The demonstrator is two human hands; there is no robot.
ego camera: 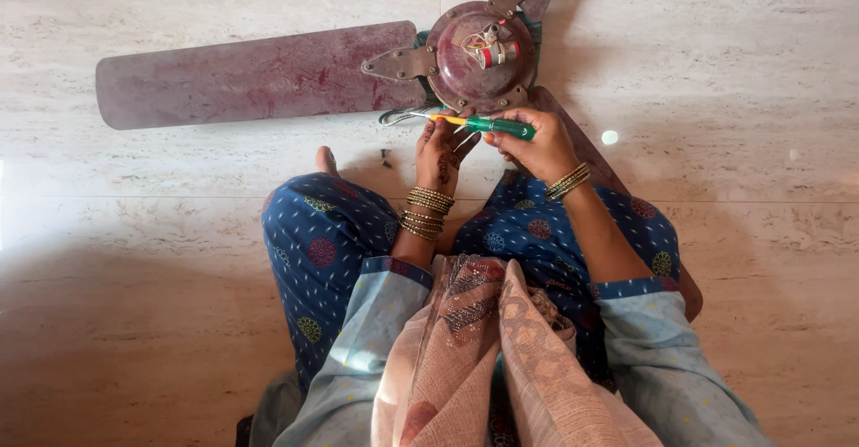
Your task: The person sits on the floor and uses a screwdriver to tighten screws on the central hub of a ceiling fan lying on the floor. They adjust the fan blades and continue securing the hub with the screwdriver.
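My right fingers [512, 143] grip the green-handled screwdriver [488, 126], left fingers [445, 136] steadying its yellow shaft near the frame's top centre. I judge I'm at a screw on the maroon ceiling fan's round motor housing [480, 53]; seating the tip comes next.

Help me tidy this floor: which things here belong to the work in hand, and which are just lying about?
In use: green-handled screwdriver in right hand; left hand at its tip; ceiling fan.

Lying about: small dark bit and pale round spot on the floor.

Hands [488, 147] w/ screwdriver [488, 125], ceiling fan [479, 53]
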